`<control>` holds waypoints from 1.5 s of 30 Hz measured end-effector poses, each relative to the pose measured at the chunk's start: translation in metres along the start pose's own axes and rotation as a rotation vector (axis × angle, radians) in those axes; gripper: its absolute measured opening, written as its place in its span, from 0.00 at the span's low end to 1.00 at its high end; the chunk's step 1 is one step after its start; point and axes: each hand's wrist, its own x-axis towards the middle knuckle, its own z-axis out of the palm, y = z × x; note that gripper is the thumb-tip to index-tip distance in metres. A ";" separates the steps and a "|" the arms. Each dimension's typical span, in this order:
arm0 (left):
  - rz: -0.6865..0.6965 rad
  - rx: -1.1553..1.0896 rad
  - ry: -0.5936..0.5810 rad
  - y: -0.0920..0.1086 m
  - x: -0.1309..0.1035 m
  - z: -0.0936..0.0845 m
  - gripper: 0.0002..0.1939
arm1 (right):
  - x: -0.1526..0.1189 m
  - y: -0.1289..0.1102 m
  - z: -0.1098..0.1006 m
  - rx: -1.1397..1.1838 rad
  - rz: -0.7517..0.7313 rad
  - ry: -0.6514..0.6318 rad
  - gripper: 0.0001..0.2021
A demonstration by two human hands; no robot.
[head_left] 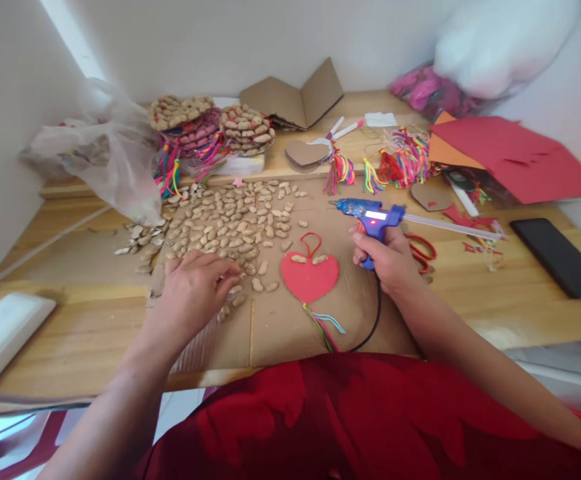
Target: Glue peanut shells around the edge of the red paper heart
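Right-hand fingers (370, 248) are closed around the glue gun (365, 208) and left-hand fingers (224, 268) curl partly at the peanuts (220, 223), any hold undiscernible; if the nozzle (335, 204) drips, glue could mar the red heart (309, 281) lying between them on the cardboard (280, 333).

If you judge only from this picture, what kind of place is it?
Probably a small craft workspace: a blue glue gun in the right hand, a red heart with two peanuts on it, and bright tassels toward the back.
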 end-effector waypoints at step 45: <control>0.153 -0.083 -0.202 0.117 0.091 0.030 0.06 | 0.001 0.010 -0.003 0.043 -0.002 -0.083 0.12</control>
